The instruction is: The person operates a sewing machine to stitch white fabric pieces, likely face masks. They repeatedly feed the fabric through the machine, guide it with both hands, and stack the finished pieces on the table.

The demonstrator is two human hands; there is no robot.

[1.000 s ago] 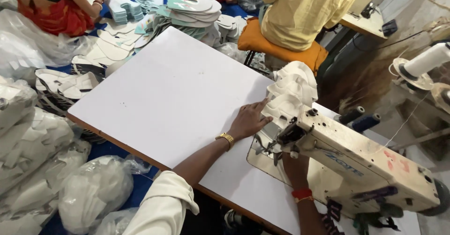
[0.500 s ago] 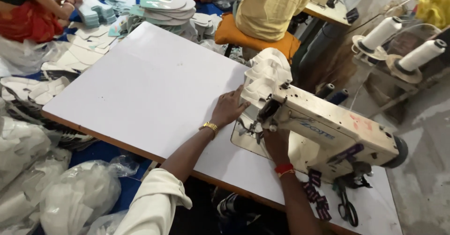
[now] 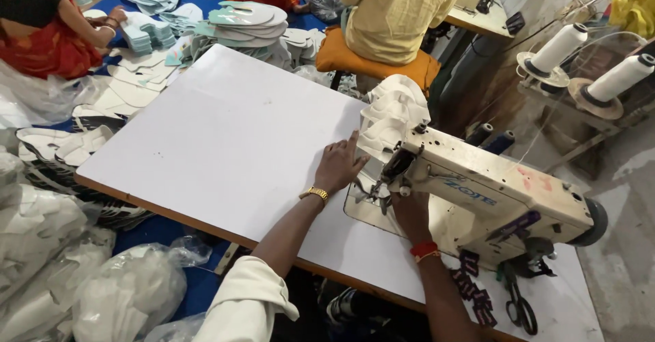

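Note:
My left hand lies flat on the white table, fingers spread, beside the needle area of a cream sewing machine. A gold watch sits on that wrist. My right hand reaches under the machine's arm near the needle; its fingers are hidden by the machine head. A red band circles the right wrist. White cut fabric pieces are piled against the machine's left end. I cannot tell what the hands press on.
Black scissors lie on the table under the machine's right end. Two white thread cones stand at the right. A person in yellow sits ahead on an orange cushion. Bagged white pieces and stacked cut shapes cover the floor at left.
The view has shifted a little; my left hand stays flat beside the needle and my right hand stays under the machine arm.

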